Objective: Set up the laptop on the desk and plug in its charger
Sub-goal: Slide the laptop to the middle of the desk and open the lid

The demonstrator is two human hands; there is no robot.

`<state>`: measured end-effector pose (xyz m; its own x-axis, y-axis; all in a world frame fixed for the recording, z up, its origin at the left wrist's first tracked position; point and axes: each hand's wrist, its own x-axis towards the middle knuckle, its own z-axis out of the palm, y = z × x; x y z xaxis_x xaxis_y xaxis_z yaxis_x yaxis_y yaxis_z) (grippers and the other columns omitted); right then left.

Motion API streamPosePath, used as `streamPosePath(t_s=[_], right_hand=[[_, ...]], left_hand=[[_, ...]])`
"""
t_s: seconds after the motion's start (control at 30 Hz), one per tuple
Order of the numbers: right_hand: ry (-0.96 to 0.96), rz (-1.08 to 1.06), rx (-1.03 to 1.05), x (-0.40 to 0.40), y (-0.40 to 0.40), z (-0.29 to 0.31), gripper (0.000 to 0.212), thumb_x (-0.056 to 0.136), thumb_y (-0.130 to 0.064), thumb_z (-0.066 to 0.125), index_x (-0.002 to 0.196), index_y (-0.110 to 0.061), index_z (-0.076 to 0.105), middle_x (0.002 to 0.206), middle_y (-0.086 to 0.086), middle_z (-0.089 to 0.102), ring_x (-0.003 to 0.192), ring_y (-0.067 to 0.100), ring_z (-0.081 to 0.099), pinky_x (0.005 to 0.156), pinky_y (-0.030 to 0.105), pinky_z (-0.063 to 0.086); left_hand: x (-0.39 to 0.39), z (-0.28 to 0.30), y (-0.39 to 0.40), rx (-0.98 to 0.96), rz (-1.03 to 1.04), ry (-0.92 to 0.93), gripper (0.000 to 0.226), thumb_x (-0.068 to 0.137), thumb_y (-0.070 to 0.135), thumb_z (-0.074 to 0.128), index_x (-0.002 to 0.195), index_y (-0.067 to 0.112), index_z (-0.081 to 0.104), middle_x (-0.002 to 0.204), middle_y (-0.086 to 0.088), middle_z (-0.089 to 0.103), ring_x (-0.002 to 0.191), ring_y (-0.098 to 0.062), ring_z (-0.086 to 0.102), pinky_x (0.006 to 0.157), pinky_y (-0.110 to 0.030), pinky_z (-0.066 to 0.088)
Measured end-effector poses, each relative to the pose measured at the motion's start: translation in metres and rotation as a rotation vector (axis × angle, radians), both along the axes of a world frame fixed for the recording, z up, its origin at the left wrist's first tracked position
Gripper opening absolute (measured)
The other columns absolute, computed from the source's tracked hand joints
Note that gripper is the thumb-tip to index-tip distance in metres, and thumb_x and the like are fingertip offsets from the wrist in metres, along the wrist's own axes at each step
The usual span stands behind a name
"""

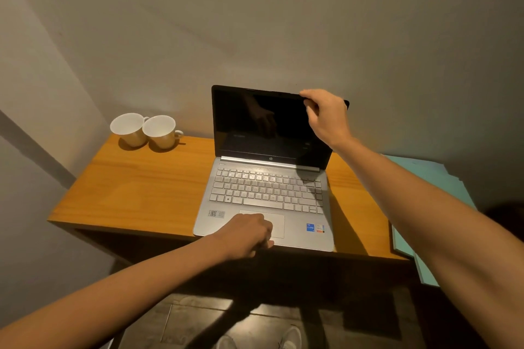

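A silver laptop stands open on the wooden desk, its black screen upright and dark. My right hand pinches the top right edge of the lid. My left hand is closed into a fist and rests on the front edge of the laptop base, over the touchpad's left side. No charger or cable shows in this view.
Two white cups stand side by side at the desk's back left corner. A teal board or folder stack lies to the right of the desk. The wall runs directly behind the desk. Dark floor and my shoes are below.
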<state>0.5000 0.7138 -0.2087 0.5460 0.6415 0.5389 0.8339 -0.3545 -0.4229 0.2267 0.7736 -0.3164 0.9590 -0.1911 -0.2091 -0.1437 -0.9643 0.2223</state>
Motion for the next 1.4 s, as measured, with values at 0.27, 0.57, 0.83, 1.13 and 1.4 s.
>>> streamPosePath(t_s=[0.27, 0.57, 0.83, 1.13, 1.4], right_hand=[[0.497, -0.369, 0.295, -0.053, -0.064, -0.078, 0.020, 0.102, -0.011, 0.055, 0.116, -0.016, 0.068, 0.115, 0.003, 0.064, 0.098, 0.016, 0.064, 0.084, 0.033, 0.058], [0.753, -0.557, -0.023, -0.096, -0.119, -0.144, 0.040, 0.102, -0.021, 0.058, 0.140, -0.010, 0.056, 0.136, 0.010, 0.060, 0.120, 0.025, 0.061, 0.090, 0.032, 0.050], [0.908, -0.611, 0.113, -0.096, -0.125, -0.150, 0.030, 0.102, -0.008, 0.056, 0.129, -0.013, 0.068, 0.123, 0.004, 0.071, 0.103, 0.014, 0.062, 0.080, 0.023, 0.054], [1.005, -0.655, 0.341, -0.097, -0.126, -0.165, 0.026, 0.096, -0.008, 0.066, 0.120, -0.016, 0.074, 0.119, 0.002, 0.074, 0.112, 0.020, 0.068, 0.096, 0.045, 0.059], [1.042, -0.651, 0.399, -0.098, -0.126, -0.169, 0.026, 0.096, -0.009, 0.067, 0.120, -0.018, 0.074, 0.118, 0.002, 0.074, 0.108, 0.018, 0.070, 0.089, 0.044, 0.062]], left_hand=[[-0.007, -0.007, 0.002, -0.125, 0.085, -0.058, 0.019, 0.095, 0.028, 0.061, 0.104, 0.024, 0.078, 0.106, 0.008, 0.067, 0.106, -0.014, 0.056, 0.079, -0.036, 0.052], [-0.020, -0.017, 0.023, -0.286, 0.489, -0.310, 0.042, 0.085, 0.037, 0.067, 0.126, 0.026, 0.064, 0.118, 0.009, 0.063, 0.112, -0.008, 0.046, 0.087, -0.038, 0.053], [-0.021, -0.024, 0.069, -0.312, 1.283, -0.030, 0.048, 0.078, 0.031, 0.070, 0.114, 0.006, 0.050, 0.118, -0.018, 0.060, 0.113, -0.039, 0.051, 0.086, -0.042, 0.040], [-0.028, -0.012, 0.067, -0.472, 1.309, -0.187, 0.036, 0.090, 0.007, 0.057, 0.122, 0.016, 0.070, 0.118, -0.007, 0.072, 0.104, -0.031, 0.064, 0.078, -0.033, 0.048], [-0.033, -0.009, 0.059, -0.570, 1.319, -0.237, 0.035, 0.093, 0.007, 0.057, 0.126, 0.013, 0.067, 0.124, -0.007, 0.070, 0.110, -0.027, 0.064, 0.079, -0.029, 0.047]])
